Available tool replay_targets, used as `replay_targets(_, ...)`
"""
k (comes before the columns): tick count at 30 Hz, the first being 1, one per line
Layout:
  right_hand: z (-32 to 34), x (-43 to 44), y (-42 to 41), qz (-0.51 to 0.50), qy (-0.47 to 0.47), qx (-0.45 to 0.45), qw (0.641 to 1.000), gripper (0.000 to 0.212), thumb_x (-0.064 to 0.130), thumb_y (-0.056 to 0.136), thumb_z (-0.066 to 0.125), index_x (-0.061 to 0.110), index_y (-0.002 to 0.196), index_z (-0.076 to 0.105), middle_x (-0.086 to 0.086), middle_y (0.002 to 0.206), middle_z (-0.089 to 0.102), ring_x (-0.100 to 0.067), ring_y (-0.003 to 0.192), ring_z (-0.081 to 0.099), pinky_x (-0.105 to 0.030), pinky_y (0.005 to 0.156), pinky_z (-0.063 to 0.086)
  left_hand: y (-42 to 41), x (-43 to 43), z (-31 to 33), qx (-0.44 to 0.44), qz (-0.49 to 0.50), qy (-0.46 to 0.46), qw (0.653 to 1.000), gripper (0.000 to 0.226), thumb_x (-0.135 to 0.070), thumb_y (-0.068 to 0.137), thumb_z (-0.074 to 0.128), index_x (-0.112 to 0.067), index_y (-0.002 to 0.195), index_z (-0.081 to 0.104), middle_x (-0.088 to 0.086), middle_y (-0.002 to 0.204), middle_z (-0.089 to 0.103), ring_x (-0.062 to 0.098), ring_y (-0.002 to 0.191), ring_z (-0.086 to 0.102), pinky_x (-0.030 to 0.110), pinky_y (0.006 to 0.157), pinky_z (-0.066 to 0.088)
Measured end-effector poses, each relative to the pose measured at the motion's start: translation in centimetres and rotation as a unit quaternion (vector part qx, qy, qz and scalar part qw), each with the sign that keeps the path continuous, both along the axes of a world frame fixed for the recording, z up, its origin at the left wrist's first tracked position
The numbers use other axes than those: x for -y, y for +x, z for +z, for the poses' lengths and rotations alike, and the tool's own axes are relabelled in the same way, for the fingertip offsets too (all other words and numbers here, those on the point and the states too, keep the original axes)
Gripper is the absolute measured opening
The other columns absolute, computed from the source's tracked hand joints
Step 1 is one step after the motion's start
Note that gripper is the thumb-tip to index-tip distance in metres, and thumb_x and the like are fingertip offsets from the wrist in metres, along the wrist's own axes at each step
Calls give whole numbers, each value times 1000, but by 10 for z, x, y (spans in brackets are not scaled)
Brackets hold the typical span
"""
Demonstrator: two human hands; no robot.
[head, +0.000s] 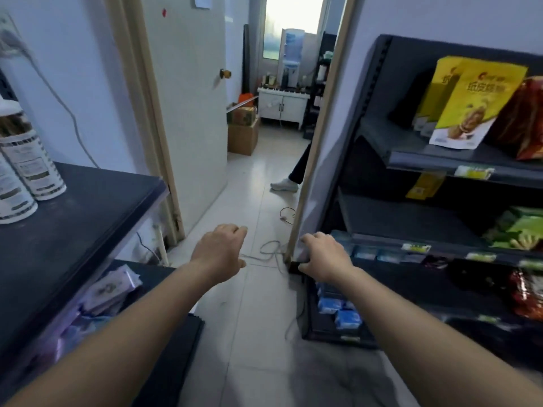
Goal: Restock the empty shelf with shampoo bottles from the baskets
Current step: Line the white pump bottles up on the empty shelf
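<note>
Pale wall (73, 83) on my left, grey cable (63, 105) trailing down it. Ahead of me, off-white door (188, 113) standing open, brass knob (225, 73). Glossy light tiled floor (249, 318) under me, loose cord (270, 251) lying on it. Through doorway I see second room: bright window (293, 13), water dispenser (292, 54), white cabinet (283, 105), cardboard boxes (242, 139). Dark metal shelf rack (411, 71) on my right, against another pale wall.

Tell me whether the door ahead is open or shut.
Open: the door is swung aside, and a white cabinet in the room beyond shows.
</note>
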State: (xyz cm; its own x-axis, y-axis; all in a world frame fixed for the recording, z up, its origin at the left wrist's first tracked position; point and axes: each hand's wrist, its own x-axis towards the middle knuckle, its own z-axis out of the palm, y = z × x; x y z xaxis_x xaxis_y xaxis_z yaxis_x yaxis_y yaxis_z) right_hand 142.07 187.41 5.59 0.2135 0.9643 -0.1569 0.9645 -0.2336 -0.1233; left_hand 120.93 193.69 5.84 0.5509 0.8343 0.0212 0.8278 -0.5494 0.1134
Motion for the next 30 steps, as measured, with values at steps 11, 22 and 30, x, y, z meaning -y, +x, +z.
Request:
replay_targets(11, -32, 167, 49, -155, -30, -34, 987, 61, 36, 88, 64, 16, 142, 43, -8, 138, 48, -29, 127, 45, -40, 101, 44, 71, 103, -28, -16, -150, -39, 988, 62, -36, 88, 64, -16, 141, 37, 3, 140, 45, 24, 131, 40, 38, 102, 41)
replay_targets(22, -65, 315, 54, -348, -57, -72, 933, 59, 35, 86, 62, 15, 139, 45, -12, 136, 50, -30, 128, 45, -39, 102, 44, 150, 199, -69, -41, -343, -70, 936, 68, -40, 85, 66, -13, 141, 37, 6, 137, 47, 26, 129, 41, 40, 103, 41)
replay_targets(30, -93, 397, 88, -426, -78, -103, 895, 60, 37, 88, 64, 16, 141, 43, -11, 137, 50, -29, 127, 46, -37, 102, 43, 223, 266, -100, -69, -425, -98, 897, 67, -38, 85, 66, -14, 141, 39, 5, 134, 48, 25, 129, 42, 40, 101, 42)
